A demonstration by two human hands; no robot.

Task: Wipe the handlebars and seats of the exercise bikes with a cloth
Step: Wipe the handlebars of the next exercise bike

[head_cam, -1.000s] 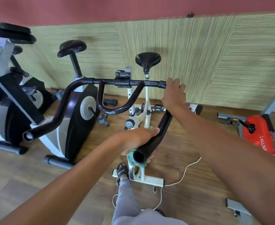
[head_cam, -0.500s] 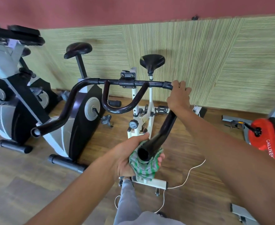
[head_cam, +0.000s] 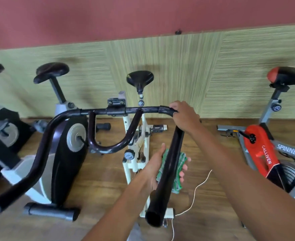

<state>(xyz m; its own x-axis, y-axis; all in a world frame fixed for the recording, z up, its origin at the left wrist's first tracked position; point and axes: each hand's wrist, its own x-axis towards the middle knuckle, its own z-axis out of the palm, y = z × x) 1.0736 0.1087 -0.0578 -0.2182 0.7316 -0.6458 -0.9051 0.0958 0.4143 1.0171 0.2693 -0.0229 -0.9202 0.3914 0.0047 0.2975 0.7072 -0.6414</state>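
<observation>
A white exercise bike stands in front of me with black handlebars (head_cam: 118,111) and a black seat (head_cam: 139,78) behind them. My left hand (head_cam: 156,168) holds a green striped cloth (head_cam: 179,173) wrapped under the right handlebar arm (head_cam: 169,169), about midway along it. The thumb lies on the left of the bar and the fingertips show on the right. My right hand (head_cam: 184,116) grips the bend where that arm meets the crossbar.
A black and grey bike (head_cam: 63,153) with a black seat (head_cam: 52,71) stands to the left, another machine at the far left edge. A red spinner bike (head_cam: 265,150) with a red-black seat stands on the right. A white cord (head_cam: 198,188) trails over the wooden floor.
My left hand has slid the cloth from the open end of the right handlebar arm up towards its middle. The right hand has kept its hold on the bend. The view has tilted up.
</observation>
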